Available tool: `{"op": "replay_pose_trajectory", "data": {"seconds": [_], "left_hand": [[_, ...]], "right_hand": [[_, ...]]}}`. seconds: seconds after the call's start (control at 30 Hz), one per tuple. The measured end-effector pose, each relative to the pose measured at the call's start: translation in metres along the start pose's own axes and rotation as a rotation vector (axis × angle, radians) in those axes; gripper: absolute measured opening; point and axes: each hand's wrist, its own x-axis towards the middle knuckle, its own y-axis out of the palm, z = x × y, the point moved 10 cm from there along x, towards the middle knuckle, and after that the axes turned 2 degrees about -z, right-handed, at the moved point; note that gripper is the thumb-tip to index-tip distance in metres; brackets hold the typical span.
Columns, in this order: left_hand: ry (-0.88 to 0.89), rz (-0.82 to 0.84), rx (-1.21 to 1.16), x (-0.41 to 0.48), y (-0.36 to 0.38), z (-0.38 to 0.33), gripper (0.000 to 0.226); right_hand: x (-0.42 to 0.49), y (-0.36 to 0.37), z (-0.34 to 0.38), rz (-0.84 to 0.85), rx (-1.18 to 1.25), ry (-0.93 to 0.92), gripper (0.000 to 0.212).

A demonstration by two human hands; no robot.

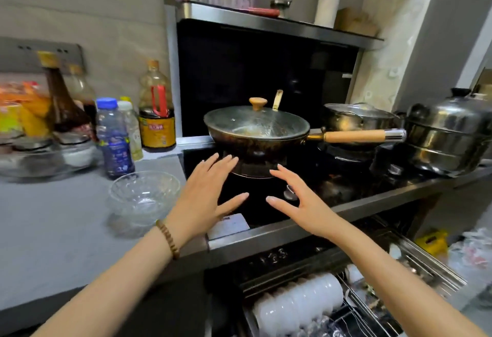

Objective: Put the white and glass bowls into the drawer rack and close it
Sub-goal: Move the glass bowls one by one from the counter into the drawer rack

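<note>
Hands: left hand (pixel 205 201) and right hand (pixel 300 201), both in front of the wok (pixel 257 129), fingers spread and straight, holding nothing (a bead bracelet (pixel 168 238) sits on the left wrist). Glass bowl (pixel 143 195): upright on the grey surface (pixel 53 230), left of the wok and nearer the camera, just beside the left wrist. White bowls (pixel 298 302): a row stood on edge in the drawer rack (pixel 436 267), below the wok; rack pulled out.
</note>
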Motion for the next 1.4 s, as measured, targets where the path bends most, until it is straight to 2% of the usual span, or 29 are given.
{"op": "replay_pose_trajectory", "data": {"seconds": [0.23, 0.33, 0.47, 0.67, 0.9, 1.07, 1.17, 1.27, 1.4], "left_hand": [[-0.252, 0.020, 0.040, -0.043, -0.041, 0.111, 0.079], [-0.376, 0.049, 0.023, -0.063, -0.045, 0.147, 0.090], [-0.483, 0.058, -0.134, -0.078, -0.045, 0.170, 0.108], [-0.527, 0.065, -0.193, -0.087, -0.040, 0.183, 0.113], [-0.550, -0.046, -0.308, -0.089, -0.041, 0.188, 0.100], [-0.543, -0.119, -0.402, -0.090, -0.045, 0.188, 0.083], [-0.533, -0.203, -0.481, -0.082, -0.058, 0.182, 0.065], [-0.491, -0.327, -0.562, -0.066, -0.081, 0.167, 0.063], [-0.402, -0.373, -0.569, -0.039, -0.092, 0.127, 0.058]], "right_hand": [[0.058, 0.075, 0.046, 0.116, 0.060, -0.044, 0.062], [0.071, 0.109, 0.063, 0.171, 0.101, -0.043, 0.064], [0.083, 0.145, 0.081, 0.216, 0.113, -0.022, 0.067], [0.089, 0.174, 0.092, 0.281, 0.155, 0.009, 0.065], [0.088, 0.171, 0.090, 0.299, 0.240, 0.049, 0.044], [0.085, 0.169, 0.090, 0.320, 0.265, 0.050, 0.046], [0.084, 0.158, 0.097, 0.278, 0.286, 0.000, 0.046], [0.083, 0.134, 0.110, 0.205, 0.316, -0.071, 0.040], [0.079, 0.085, 0.114, 0.072, 0.325, -0.133, 0.030]]}}
